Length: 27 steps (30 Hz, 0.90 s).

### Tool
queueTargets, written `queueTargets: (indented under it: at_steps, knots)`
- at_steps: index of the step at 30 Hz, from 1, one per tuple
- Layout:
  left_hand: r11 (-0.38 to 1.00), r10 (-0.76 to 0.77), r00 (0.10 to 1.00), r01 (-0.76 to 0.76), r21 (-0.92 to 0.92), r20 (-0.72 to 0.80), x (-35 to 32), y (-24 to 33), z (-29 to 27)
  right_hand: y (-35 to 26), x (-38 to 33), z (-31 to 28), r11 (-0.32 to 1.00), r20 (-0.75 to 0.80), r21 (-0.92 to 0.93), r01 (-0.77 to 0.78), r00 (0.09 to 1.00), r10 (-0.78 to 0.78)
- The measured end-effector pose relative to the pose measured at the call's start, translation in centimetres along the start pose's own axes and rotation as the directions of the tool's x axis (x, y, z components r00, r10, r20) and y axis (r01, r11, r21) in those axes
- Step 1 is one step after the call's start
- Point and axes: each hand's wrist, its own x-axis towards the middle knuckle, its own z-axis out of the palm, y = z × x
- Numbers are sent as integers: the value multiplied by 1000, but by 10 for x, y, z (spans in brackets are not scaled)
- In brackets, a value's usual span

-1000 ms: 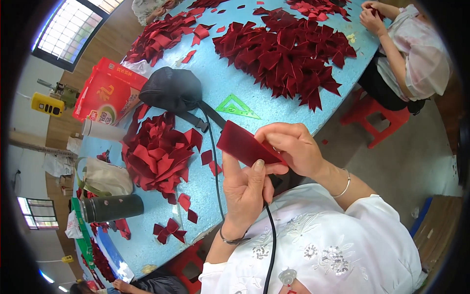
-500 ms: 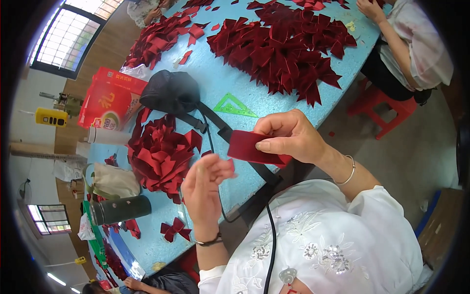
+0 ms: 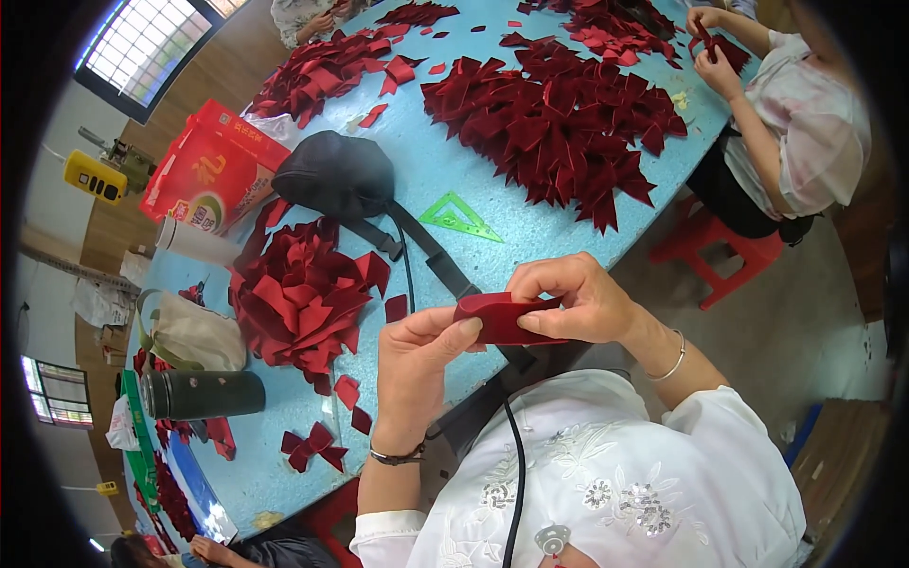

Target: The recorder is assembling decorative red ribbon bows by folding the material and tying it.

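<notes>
Between my hands is a looped strip of dark red velvet ribbon (image 3: 502, 320), held in front of my chest over the table's near edge. My left hand (image 3: 417, 364) pinches its left end between thumb and fingers. At the other end, my right hand (image 3: 579, 301) grips the ribbon, thumb in front and fingers curled behind. A heap of loose red ribbon pieces (image 3: 298, 298) lies to the left of my hands. Below that heap sits a finished-looking red bow (image 3: 313, 447), with small red scraps (image 3: 347, 391) close by.
On the blue table (image 3: 417, 104) lie a large pile of red bows (image 3: 559, 133), a green set square (image 3: 459, 218) and a black pouch with straps (image 3: 336, 175). A red gift bag (image 3: 213, 166) and dark green flask (image 3: 204, 394) stand left. A co-worker (image 3: 795, 142) handles red ribbon at far right.
My left hand, blurred and apart from the ribbon before, now pinches its left end. The ribbon and my right hand sit slightly lower; the view has shifted.
</notes>
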Motion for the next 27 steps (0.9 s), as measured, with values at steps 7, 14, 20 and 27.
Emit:
queueTargets:
  at_steps: [7, 14, 20, 27]
  knots:
    - [984, 150, 985, -141, 109, -82, -7, -1, -30, 14, 14, 19, 990, 30, -62, 124, 992, -122]
    - [995, -24, 999, 21, -94, -26, 4, -11, -49, 28, 18, 27, 1000, -35, -9, 7, 999, -8]
    - [989, -134, 990, 131, 68, 35, 12, -11, -54, 30, 19, 23, 993, -43, -113, -31, 999, 26]
    - [988, -47, 998, 54, 145, -47, 23, -21, -53, 41, 19, 12, 995, -17, -100, -8, 1000, 6]
